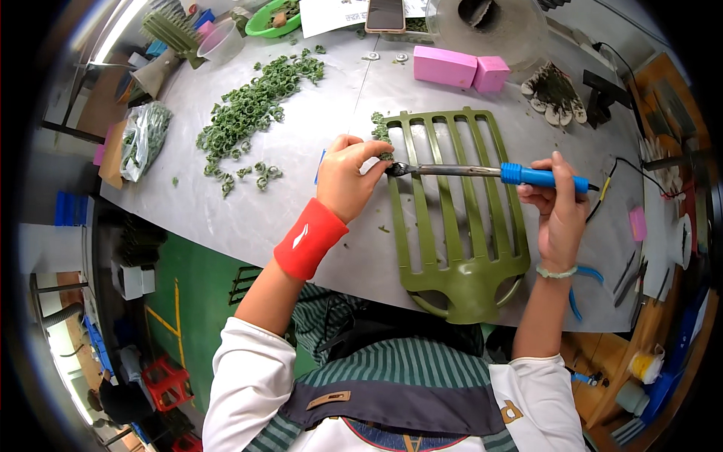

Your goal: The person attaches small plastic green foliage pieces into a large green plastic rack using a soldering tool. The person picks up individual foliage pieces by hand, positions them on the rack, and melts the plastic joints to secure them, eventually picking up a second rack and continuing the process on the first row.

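Observation:
A soldering iron [527,175] with a blue handle lies in my right hand [559,218], its metal shaft pointing left. The dark tip meets the left edge of an olive-green slotted plastic frame [463,279] lying flat on the table. Right beside that tip, my left hand [348,179] pinches a small green curled piece [386,156] between thumb and fingers. Several like pieces [379,126] sit along the frame's upper left edge. A red wristband [309,239] is on my left wrist.
A loose pile of green curled pieces [252,105] spreads over the grey table [301,203]. Farther back are pink blocks [444,68], a phone [385,16] and a green basket [263,21]. A stained glove [554,94] lies right; blue-handled pliers [576,303] rest near my right forearm. A filled plastic bag [146,137] stands left.

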A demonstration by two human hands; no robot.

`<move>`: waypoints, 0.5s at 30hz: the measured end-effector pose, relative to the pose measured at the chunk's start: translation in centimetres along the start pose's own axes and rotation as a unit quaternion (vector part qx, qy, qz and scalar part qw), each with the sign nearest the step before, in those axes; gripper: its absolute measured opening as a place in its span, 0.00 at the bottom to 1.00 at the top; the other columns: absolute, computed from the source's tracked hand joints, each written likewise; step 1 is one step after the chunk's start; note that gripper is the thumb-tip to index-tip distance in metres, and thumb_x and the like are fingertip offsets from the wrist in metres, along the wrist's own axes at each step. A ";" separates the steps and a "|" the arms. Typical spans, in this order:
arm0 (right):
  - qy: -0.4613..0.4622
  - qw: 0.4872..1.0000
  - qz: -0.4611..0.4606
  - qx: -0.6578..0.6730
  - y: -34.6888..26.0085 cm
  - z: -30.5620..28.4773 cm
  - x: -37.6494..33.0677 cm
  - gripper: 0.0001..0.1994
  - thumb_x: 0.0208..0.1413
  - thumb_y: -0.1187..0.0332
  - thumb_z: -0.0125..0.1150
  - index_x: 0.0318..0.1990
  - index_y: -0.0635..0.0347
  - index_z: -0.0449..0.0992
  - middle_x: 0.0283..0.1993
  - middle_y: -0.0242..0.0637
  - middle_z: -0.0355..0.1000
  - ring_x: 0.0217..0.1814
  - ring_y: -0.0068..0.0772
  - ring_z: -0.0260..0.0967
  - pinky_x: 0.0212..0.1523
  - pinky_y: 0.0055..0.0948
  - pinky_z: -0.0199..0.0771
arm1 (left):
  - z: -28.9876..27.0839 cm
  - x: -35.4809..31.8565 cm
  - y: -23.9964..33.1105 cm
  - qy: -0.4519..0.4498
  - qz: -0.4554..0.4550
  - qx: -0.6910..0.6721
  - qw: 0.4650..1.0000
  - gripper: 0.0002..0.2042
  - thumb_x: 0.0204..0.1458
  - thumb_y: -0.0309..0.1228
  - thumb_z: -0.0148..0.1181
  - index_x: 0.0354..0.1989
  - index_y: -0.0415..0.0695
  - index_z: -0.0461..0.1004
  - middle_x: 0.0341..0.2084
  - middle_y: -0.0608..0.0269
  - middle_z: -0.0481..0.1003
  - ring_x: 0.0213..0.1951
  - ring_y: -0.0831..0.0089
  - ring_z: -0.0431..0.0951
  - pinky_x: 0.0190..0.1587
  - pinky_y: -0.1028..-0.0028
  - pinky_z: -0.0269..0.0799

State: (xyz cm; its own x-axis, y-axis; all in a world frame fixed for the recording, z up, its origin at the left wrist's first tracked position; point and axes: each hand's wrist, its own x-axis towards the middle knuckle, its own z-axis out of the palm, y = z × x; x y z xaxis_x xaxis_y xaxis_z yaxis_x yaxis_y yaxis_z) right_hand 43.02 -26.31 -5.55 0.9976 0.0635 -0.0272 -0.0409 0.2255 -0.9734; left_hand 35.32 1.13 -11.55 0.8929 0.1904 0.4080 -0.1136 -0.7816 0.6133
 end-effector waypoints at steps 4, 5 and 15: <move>-0.008 1.000 0.002 -0.004 0.1 0.5 0.0 0.14 0.59 0.62 0.57 0.32 0.68 0.76 0.27 0.40 0.75 0.23 0.30 0.76 0.25 0.25 0.81 | 0.2 0.1 -0.3 -0.003 0.027 0.048 0.998 0.12 0.41 0.23 0.67 0.37 0.47 0.81 0.30 0.66 0.79 0.36 0.68 0.73 0.39 0.71 0.72; -0.016 1.000 -0.004 -0.007 0.0 0.7 0.0 0.14 0.59 0.62 0.57 0.33 0.68 0.76 0.27 0.40 0.75 0.22 0.30 0.76 0.25 0.24 0.80 | 0.1 0.1 -0.4 -0.002 0.024 0.051 0.998 0.12 0.41 0.23 0.67 0.37 0.47 0.81 0.30 0.66 0.79 0.36 0.68 0.73 0.39 0.71 0.72; 0.018 0.999 -0.009 -0.025 -1.9 -1.8 -0.3 0.14 0.59 0.60 0.57 0.31 0.65 0.75 0.26 0.37 0.74 0.18 0.25 0.72 0.21 0.22 0.76 | -3.9 0.5 -2.2 -0.013 -0.069 -0.103 0.992 0.09 0.50 0.26 0.64 0.40 0.43 0.77 0.33 0.63 0.78 0.33 0.74 0.77 0.34 0.77 0.73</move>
State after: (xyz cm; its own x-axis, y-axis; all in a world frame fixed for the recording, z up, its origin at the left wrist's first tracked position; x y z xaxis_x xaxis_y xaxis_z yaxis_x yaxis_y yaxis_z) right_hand 42.89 -28.47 -4.15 0.9996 0.0239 -0.0168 -0.0208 0.1778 -0.9838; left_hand 34.37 5.28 -10.11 0.9170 0.2697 0.2938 -0.0727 -0.6112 0.7881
